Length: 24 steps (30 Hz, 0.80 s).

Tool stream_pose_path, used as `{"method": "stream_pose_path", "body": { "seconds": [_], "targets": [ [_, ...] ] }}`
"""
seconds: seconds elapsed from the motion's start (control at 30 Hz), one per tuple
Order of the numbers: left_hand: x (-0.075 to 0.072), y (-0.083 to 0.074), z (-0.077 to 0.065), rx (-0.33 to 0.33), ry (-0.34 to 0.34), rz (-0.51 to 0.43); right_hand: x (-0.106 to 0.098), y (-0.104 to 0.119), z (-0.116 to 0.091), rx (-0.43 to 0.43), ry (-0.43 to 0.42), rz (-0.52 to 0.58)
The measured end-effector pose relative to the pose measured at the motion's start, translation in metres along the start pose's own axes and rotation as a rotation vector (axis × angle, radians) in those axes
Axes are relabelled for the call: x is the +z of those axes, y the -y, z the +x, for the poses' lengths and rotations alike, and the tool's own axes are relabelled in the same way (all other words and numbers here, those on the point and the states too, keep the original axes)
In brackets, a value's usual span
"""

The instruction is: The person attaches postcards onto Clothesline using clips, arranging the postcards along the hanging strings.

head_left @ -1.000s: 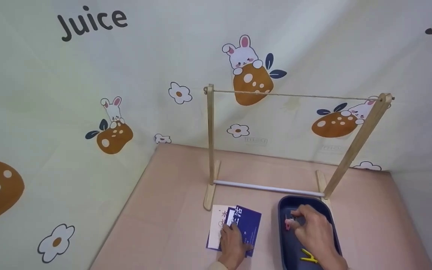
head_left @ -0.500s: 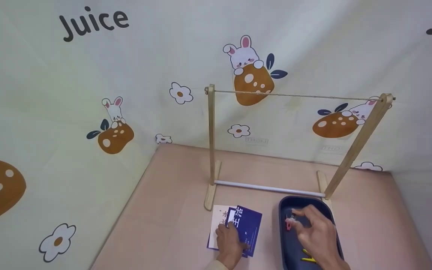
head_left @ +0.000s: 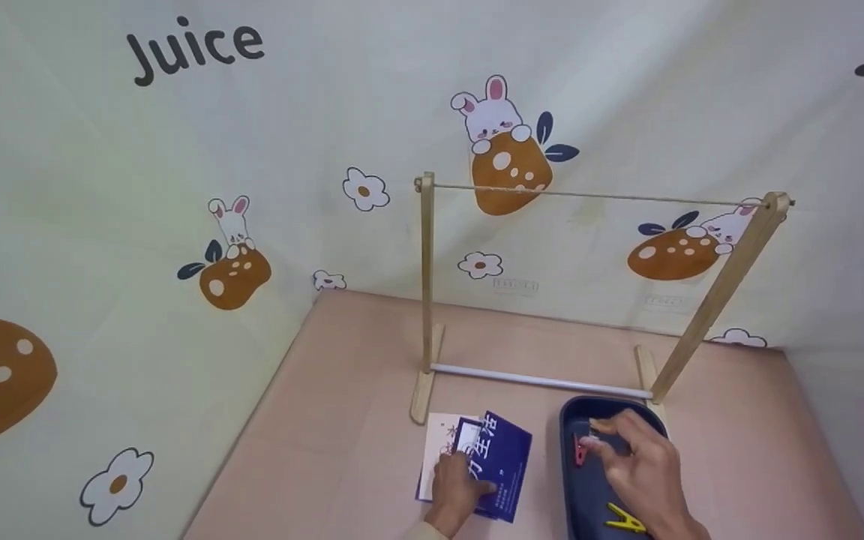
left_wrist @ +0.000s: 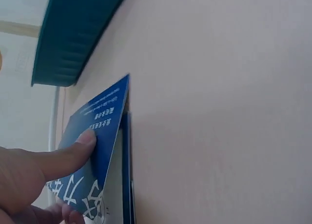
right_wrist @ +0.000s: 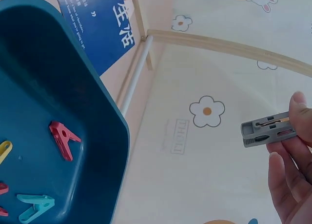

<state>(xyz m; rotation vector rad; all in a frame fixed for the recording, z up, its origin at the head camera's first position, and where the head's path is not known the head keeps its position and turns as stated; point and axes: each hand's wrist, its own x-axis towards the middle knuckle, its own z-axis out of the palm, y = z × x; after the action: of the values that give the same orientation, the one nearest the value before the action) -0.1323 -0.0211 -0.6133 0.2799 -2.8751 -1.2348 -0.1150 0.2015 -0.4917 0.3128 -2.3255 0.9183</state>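
Note:
My left hand (head_left: pixel 453 484) pinches a blue card (head_left: pixel 513 469) with white characters, thumb on top and fingertips at its edge. In the left wrist view the card tilts up, its near edge apart from the cards (left_wrist: pixel 127 170) under it. A pale card (head_left: pixel 437 446) sticks out at the left of the pile. My right hand (head_left: pixel 646 465) is above the dark blue tub (head_left: pixel 565 487) and pinches a grey clothespin (right_wrist: pixel 265 130) between thumb and fingers. Inside the tub lie a red clothespin (right_wrist: pixel 63 140), a yellow clothespin (head_left: pixel 625 517) and a teal clothespin (right_wrist: pixel 36 207).
Behind the cards and tub stands a wooden frame (head_left: pixel 427 277) with a string (head_left: pixel 597 196) across its top and a white rod (head_left: pixel 541 379) low down. Pink cloth (head_left: pixel 327 420) covers the table. Printed fabric (head_left: pixel 312 112) hangs at the back and sides.
The left hand has tilted the top blue card up and shifted it slightly right. The right hand, gripping the grey clothespin, has moved slightly right over the tub.

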Motion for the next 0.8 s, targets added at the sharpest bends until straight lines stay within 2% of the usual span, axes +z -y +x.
{"method": "stream_pose_path", "body": {
  "seconds": [0.1, 0.27, 0.5, 0.63, 0.8],
  "targets": [
    [-0.006, -0.001, -0.001, -0.027, 0.062, -0.082, 0.0, 0.0, 0.0, 0.008, 0.015, -0.01],
    [-0.011, 0.004, 0.003, -0.102, 0.188, -0.264, 0.002, -0.001, 0.001, -0.032, 0.035, 0.024],
    [-0.018, 0.009, 0.013, -0.097, 0.215, -0.409, 0.008, 0.0, 0.014, -0.116, 0.072, 0.187],
    [-0.029, 0.004, 0.024, -0.09, 0.246, -0.542, 0.009, 0.004, 0.031, -0.161, 0.078, 0.227],
    [-0.048, -0.007, 0.04, -0.066, 0.278, -0.66, 0.009, 0.014, 0.06, -0.144, 0.121, 0.281]
  ]
}}
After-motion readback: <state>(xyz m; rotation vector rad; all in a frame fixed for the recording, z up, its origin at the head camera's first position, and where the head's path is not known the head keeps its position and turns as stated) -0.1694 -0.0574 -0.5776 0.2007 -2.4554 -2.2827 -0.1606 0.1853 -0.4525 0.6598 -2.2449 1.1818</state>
